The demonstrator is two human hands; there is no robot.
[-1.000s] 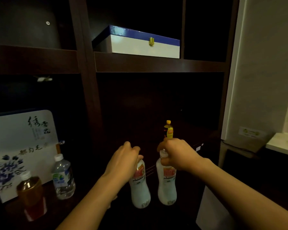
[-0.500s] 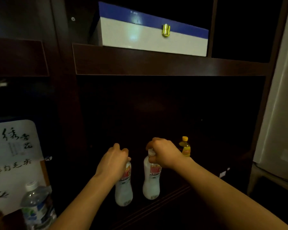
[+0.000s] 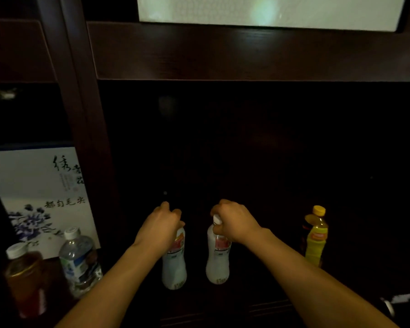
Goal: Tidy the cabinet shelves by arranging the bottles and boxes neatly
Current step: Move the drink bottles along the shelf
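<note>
Both hands (image 3: 160, 227) (image 3: 236, 221) clamped round white bottles' (image 3: 174, 266) (image 3: 217, 259) necks, shelf six o'clock; light, stiff, likely slippery plastic.

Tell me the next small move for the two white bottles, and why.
Probably set both down on the shelf and let go. The left hand and right hand each grip a white bottle by the neck: the left bottle and right bottle stand upright, side by side, bases about level, in the compartment with the yellow bottle.
</note>
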